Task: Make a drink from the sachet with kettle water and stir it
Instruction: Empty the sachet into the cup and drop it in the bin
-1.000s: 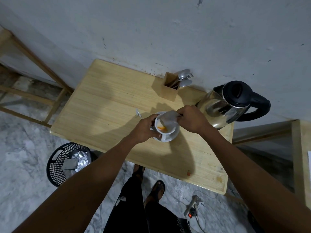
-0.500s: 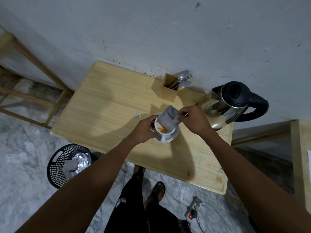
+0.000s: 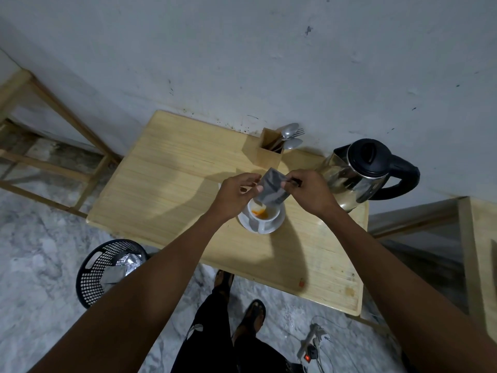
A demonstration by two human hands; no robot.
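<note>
A grey foil sachet [image 3: 272, 189] hangs upside down just above a white cup [image 3: 265, 214] that stands on a white saucer [image 3: 278, 223]. Orange powder lies in the cup. My left hand [image 3: 235, 196] pinches the sachet's left edge and my right hand [image 3: 309, 193] pinches its right upper corner. The steel kettle [image 3: 360, 175] with its black lid and handle stands on the table right of my right hand. Spoons and a fork stick out of a wooden holder [image 3: 270, 152] behind the cup.
The wooden table [image 3: 166, 189] stands against a grey wall. A black mesh bin [image 3: 105, 270] with foil wrappers sits on the floor at the left. A power strip [image 3: 312, 345] lies on the floor by my feet. Wooden frames stand left and right.
My left hand has let go of the cup and taken the sachet's left edge. Both hands have lifted the sachet higher above the cup.
</note>
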